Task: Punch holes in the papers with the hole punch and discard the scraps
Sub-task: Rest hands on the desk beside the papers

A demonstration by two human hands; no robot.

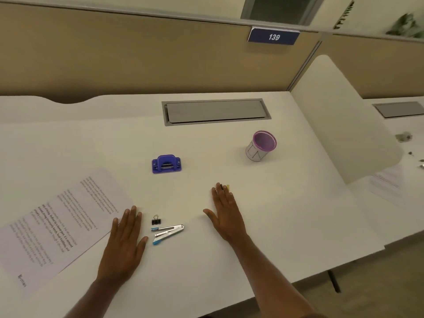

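Note:
A blue hole punch (166, 163) stands on the white desk (286, 203), beyond both hands. A printed sheet of paper (59, 223) lies at the left, slanted. My left hand (126, 239) rests flat on the desk, fingers spread, its fingertips at the paper's right edge. Flat on the desk to the right lies my right hand (226, 212), holding nothing. Small clips (224, 186), dark and yellow, peek out just past its fingertips. A pink-rimmed cup (261, 146) wrapped in white paper stands at the right rear.
A black binder clip (156, 220) and a silver stapler with blue ends (167, 232) lie between my hands. A grey cable hatch (215, 111) is set into the desk's rear. A white divider (339, 115) bounds the right side; tan partition panels stand behind.

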